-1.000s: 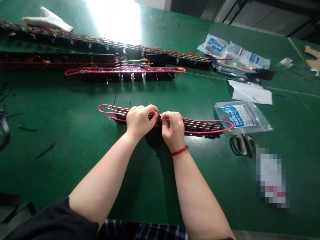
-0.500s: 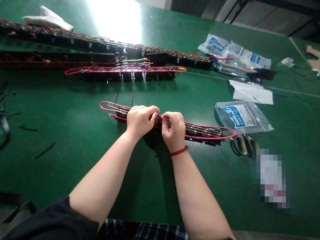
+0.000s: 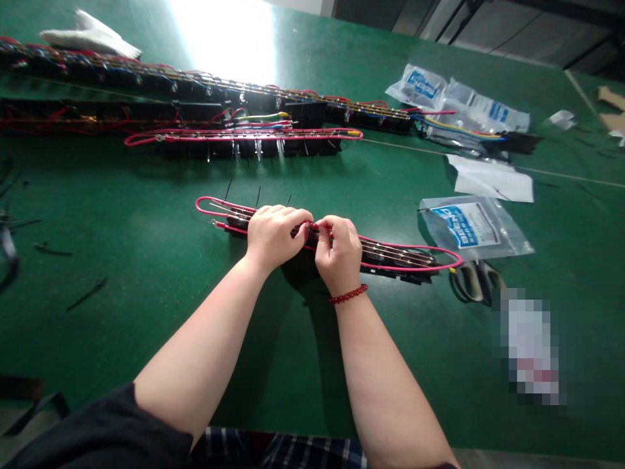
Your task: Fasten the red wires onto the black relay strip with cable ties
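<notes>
Across the middle of the green mat lies a wiring harness (image 3: 395, 257), a row of black connectors with bare metal rods and a pink wire looped around them. My left hand (image 3: 276, 238) and my right hand (image 3: 339, 251) meet over its middle, and their fingertips pinch the wires at the centre. Both hands hide the connectors beneath them. Several thin black cable tie ends stick up from the harness's far side. A red bead bracelet circles my right wrist.
Longer harnesses (image 3: 234, 124) lie in rows at the far side of the green mat (image 3: 122, 312). Plastic bags (image 3: 469, 228) and white paper (image 3: 491, 179) lie to the right, with black-handled scissors (image 3: 476, 283) near the harness's right end. Black offcuts (image 3: 88, 293) lie at left.
The harness sits slightly farther right and higher in view than a second ago, and my fingertips are pressed closer together over the wires.
</notes>
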`<state>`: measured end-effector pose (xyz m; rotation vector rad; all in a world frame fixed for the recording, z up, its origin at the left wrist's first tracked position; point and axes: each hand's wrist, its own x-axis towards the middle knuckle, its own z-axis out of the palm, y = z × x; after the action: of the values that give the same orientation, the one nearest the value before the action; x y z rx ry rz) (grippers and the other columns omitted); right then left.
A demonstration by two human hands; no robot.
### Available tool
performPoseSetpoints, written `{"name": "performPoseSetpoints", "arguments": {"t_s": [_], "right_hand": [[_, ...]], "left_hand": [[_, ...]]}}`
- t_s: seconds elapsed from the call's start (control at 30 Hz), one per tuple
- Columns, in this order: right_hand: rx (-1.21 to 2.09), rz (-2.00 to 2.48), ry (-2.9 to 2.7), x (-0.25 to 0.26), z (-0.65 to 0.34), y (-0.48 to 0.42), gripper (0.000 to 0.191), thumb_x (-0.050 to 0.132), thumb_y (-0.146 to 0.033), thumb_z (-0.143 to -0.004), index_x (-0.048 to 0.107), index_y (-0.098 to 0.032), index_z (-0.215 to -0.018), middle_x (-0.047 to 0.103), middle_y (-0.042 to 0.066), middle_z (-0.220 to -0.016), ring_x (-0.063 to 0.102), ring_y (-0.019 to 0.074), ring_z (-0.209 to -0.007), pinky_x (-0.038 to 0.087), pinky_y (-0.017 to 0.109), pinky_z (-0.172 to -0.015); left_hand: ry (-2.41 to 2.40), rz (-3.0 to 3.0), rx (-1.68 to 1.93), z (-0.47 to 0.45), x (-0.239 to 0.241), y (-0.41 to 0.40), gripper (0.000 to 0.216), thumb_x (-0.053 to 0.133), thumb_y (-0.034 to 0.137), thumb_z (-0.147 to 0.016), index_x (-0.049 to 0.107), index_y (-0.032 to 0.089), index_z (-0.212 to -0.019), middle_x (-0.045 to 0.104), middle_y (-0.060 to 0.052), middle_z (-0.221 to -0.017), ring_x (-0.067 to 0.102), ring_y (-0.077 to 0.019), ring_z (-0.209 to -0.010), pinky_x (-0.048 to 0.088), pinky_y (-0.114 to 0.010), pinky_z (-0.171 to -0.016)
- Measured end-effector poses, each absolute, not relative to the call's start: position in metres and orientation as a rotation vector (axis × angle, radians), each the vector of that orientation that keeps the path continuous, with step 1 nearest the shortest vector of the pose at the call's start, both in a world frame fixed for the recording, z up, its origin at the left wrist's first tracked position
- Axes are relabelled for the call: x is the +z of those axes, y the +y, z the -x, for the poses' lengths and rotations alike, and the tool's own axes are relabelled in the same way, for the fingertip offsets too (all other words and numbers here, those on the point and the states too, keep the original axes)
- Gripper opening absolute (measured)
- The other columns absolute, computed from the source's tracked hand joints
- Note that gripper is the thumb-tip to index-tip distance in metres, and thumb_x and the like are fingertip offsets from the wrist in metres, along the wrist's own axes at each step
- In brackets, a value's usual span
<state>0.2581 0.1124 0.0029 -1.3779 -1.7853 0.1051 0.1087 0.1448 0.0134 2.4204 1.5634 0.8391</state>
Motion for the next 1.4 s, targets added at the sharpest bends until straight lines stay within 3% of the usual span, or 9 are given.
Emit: {"name": "performPoseSetpoints", "arguments": {"t_s": [1.13, 1.4], "right_hand": [[0.11, 1.348, -1.833, 0.0035, -0.2593, 0.1123, 0.013, 0.044, -0.018, -0.097, 0.053, -0.025, -0.09, 0.063, 0.004, -0.085, 0.058, 0.0213, -0.086, 0.049, 0.037, -0.079], [0.124, 1.371, -1.743, 0.0005, -0.2585, 0.1121, 0.008, 0.047, -0.021, -0.097, 0.053, -0.024, -0.1, 0.064, 0.005, -0.093, 0.059, 0.0203, -0.087, 0.05, 0.035, -0.075]], "left_hand": [[1.633, -2.415, 0.823, -0.1101, 0.0113, 0.1453, 0.016, 0.056, 0.031, -0.09, 0.072, 0.028, -0.085, 0.076, -0.001, -0.085, 0.067, -0.0221, -0.085, 0.043, -0.037, -0.082], [1.621, -2.435, 0.849, -0.1088, 0.0124, 0.1452, 0.014, 0.054, 0.026, -0.087, 0.068, 0.024, -0.087, 0.073, -0.002, -0.079, 0.067, -0.0215, -0.08, 0.044, -0.035, -0.079]]}}
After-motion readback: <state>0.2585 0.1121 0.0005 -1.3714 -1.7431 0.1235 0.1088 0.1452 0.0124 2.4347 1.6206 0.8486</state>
